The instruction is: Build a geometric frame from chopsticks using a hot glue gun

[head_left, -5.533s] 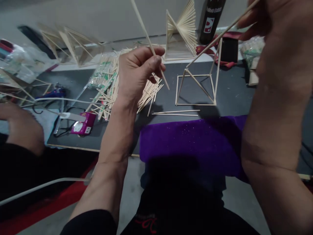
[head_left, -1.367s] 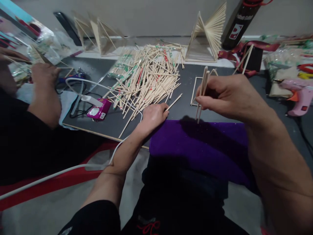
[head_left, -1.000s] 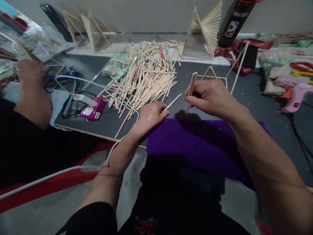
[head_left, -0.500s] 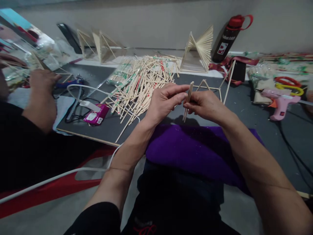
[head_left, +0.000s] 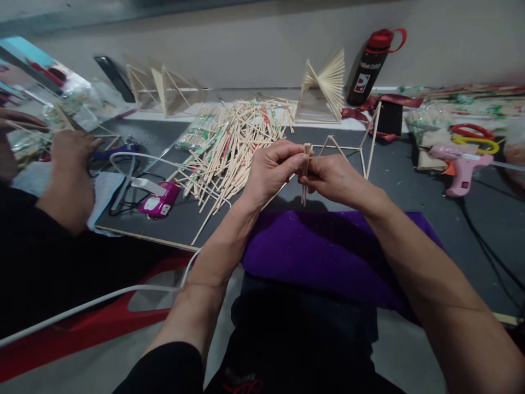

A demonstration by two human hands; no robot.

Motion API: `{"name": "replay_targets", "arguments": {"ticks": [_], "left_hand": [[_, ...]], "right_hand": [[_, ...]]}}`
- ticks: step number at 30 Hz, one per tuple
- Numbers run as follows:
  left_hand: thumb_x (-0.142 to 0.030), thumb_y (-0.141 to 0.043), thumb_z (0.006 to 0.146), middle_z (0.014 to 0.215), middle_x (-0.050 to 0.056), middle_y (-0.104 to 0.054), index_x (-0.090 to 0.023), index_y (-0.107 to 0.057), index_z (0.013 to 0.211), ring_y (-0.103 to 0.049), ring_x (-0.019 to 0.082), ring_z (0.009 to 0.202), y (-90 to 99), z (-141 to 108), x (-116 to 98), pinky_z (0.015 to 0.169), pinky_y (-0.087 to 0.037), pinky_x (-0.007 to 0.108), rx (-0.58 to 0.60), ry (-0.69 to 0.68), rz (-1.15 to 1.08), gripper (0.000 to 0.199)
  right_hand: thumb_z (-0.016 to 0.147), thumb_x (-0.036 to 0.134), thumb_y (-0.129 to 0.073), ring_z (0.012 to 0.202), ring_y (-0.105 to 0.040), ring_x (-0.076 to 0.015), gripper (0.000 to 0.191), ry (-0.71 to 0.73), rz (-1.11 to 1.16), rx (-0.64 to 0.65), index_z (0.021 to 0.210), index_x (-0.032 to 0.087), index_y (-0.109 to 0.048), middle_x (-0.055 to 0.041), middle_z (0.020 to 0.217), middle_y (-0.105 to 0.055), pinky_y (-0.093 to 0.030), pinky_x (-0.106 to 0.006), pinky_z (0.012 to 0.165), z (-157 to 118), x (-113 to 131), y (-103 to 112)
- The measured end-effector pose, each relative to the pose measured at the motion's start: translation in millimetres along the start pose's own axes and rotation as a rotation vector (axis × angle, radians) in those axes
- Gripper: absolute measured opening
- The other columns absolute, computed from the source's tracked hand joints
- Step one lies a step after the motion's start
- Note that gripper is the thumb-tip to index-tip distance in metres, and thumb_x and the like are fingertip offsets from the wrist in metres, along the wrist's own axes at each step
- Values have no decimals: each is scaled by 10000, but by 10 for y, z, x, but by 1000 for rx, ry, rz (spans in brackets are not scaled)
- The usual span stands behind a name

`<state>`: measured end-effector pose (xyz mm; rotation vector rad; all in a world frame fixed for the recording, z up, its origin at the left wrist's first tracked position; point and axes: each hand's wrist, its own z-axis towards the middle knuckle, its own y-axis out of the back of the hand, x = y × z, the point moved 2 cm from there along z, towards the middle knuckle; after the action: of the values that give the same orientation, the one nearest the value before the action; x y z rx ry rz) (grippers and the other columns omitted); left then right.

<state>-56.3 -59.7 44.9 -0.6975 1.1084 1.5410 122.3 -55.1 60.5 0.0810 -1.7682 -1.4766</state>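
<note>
Several wooden chopsticks (head_left: pixel 304 189) stand upright in a small bundle between my two hands, over the near part of the table. My left hand (head_left: pixel 270 167) pinches the bundle from the left with thumb and forefinger near its top. From the other side my right hand (head_left: pixel 334 175) closes its fingers around the same sticks. Behind my right hand lies a stick frame (head_left: pixel 344 146) with a peaked shape and one long stick rising at its right. A large loose pile of chopsticks (head_left: pixel 241 142) spreads to the left of my hands.
A purple cloth (head_left: pixel 328 257) covers the table's front edge. To the right lie a pink glue gun (head_left: pixel 463 164) and scissors (head_left: pixel 476 142). A magenta power adapter (head_left: pixel 159 202) with a white cable sits left. A twisted stick model (head_left: pixel 324 90) and bottle (head_left: pixel 367 71) stand behind. A co-worker's hand (head_left: pixel 74 148) is far left.
The chopstick bundle has turned from a slight tilt to nearly upright in my hands. Both hands still hold it. The view has shifted slightly.
</note>
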Motion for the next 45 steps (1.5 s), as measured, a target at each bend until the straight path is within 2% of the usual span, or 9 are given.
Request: {"name": "replay_targets", "arguments": {"ticks": [7,11,16,21,25,30,36,42,45], "left_hand": [[-280,-891,876,878,37,-839,-244,-893,813,-753,212,878,85,-31,-103,879,-612,347,43,-82,22,72],[-376,-915,877,887,37,-837,-240,-852,770,-741,205,843,204,6,-116,772,-594,328,-96,-28,27,184],[-537,-948,921,811,-20,-770,-271,-820,867,-697,155,770,551,409,-50,602,-478,293,-413,-162,-14,300],[-736,-974,863,729,-105,-670,-235,-744,1064,-592,69,702,761,1052,270,561,-356,253,-584,-186,-128,587],[-687,-938,959,755,-116,-618,-216,-670,1172,-562,53,759,542,1416,518,621,-337,262,-513,-23,-58,582],[-682,-894,981,753,-111,-634,-228,-679,1153,-516,74,804,-18,1686,646,676,-343,276,-317,53,-18,531],[-618,-949,856,699,-61,-689,-264,-749,932,-644,157,816,-448,1786,580,692,-421,304,-144,67,-38,414],[-307,-812,908,751,-28,-778,-253,-835,885,-742,185,780,-739,1770,438,721,-527,307,-46,17,-179,64],[-230,-801,911,729,-22,-779,-256,-836,809,-746,170,726,-851,1842,425,680,-523,285,-7,53,-194,112]], "right_hand": [[1091,153,-579,833,-678,-175,243,23,-153,55,949,136,-776,-107,943,-784,-389,-292,770,4,123,-24],[1112,189,-598,979,-744,-236,239,-24,-242,-11,1142,118,-825,-170,1134,-828,-438,-317,816,-63,169,49],[1070,247,-693,970,-764,-221,201,38,-23,-354,1184,188,-848,-84,1092,-828,-543,-338,884,-360,117,475],[991,247,-794,628,-673,-165,67,37,398,-775,945,207,-822,-38,813,-760,-489,-338,601,-658,-65,839],[930,188,-816,609,-670,-194,108,-16,456,-929,860,269,-807,-47,813,-786,-435,-368,558,-719,-131,928],[898,88,-771,577,-653,-164,171,-27,449,-961,828,236,-819,-44,762,-769,-401,-330,521,-694,-221,989],[942,126,-786,584,-642,-144,164,-18,380,-942,843,247,-834,-29,764,-785,-410,-296,518,-677,-367,1032],[916,11,-730,558,-648,-111,273,-95,388,-942,769,226,-814,14,660,-713,-345,-260,474,-624,-441,1067],[904,46,-765,570,-660,-124,245,-107,390,-945,790,247,-848,9,691,-744,-363,-275,482,-596,-475,1075]]}}
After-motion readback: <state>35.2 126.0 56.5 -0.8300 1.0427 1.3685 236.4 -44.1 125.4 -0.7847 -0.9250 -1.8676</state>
